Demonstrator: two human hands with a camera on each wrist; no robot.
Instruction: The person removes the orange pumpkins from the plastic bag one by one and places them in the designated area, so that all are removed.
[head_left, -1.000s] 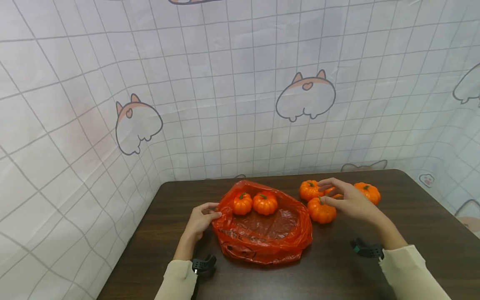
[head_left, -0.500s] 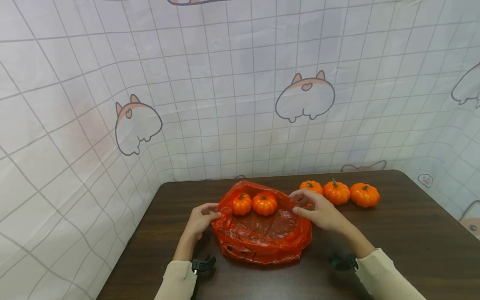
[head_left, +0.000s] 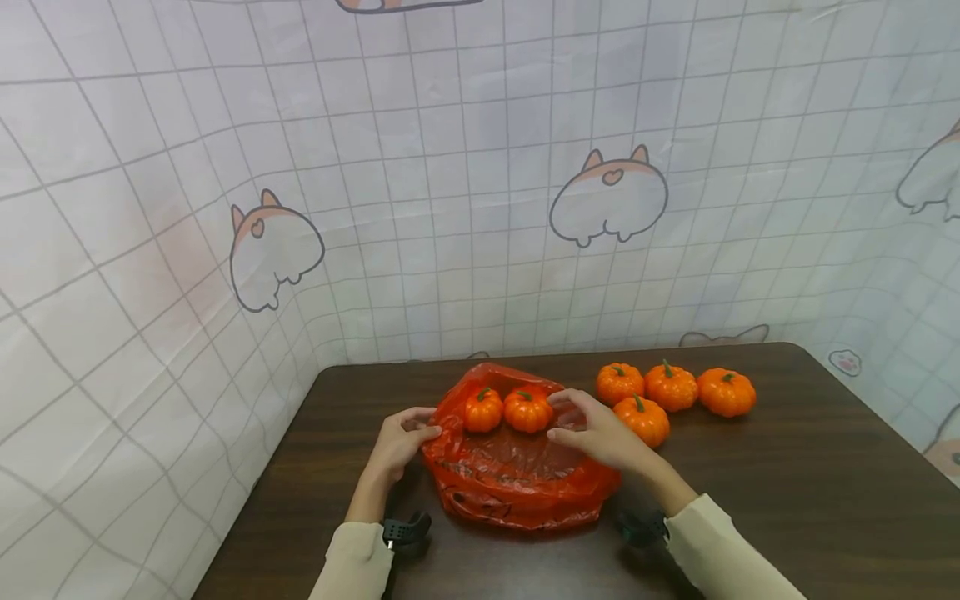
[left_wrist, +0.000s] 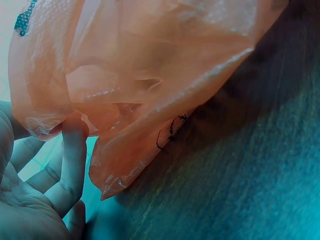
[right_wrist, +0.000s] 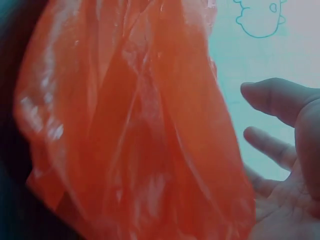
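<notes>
A red plastic bag stands on the table with its mouth spread wide. Two small orange pumpkins with green stems sit side by side at its back left. My left hand pinches the bag's left rim between thumb and fingers; the left wrist view shows the fingers at the bag's edge. Over the bag's right side is my right hand, thumb and fingers apart and nothing between them. Its fingertips come close to the right-hand pumpkin in the bag. In the right wrist view the bag wall hides part of that hand.
Several more orange pumpkins are grouped on the dark wooden table, right of the bag. The nearest pumpkin lies just behind my right wrist. A white gridded cloth with cartoon animals hangs behind the table.
My right hand has moved left, from above the grouped pumpkins to over the bag's mouth. The left hand keeps its grip on the bag's rim; the pumpkins stay put.
</notes>
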